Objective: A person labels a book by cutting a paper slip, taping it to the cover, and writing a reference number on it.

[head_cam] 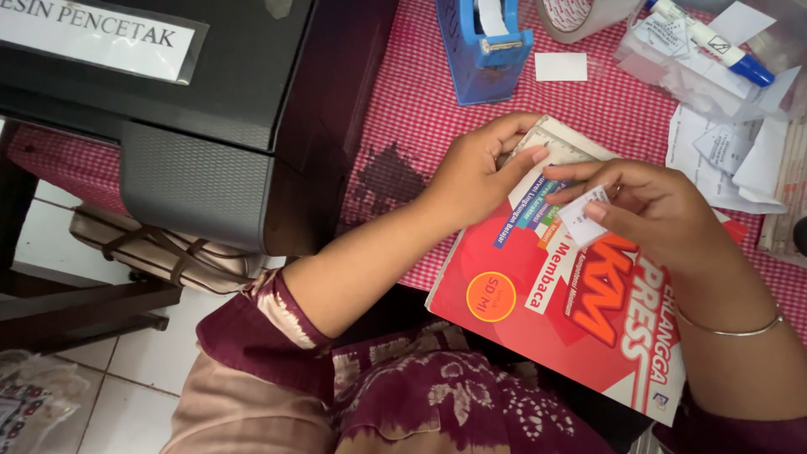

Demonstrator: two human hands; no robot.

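Hands [479, 172] [651, 206] palm-down on red book [580, 311], apparently pinching label [582, 216].

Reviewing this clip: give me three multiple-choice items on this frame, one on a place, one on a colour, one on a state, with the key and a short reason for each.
1. Where does the blue tape dispenser stand?
A. On the red checked tablecloth, beyond the book
B. On top of the black printer
C. On the floor tiles

2. What is the main colour of the book cover?
A. Green
B. Red
C. White

3. What is the right hand doing?
A. Lying flat and empty on the cloth
B. Pinching a small white paper slip over the book
C. Holding the marker

Key: 1 A, the dispenser sits on the cloth past the book's far edge. 2 B, the cover is mostly red with an orange circle. 3 B, thumb and fingers close on the slip, while the left hand rests on the book's upper corner.
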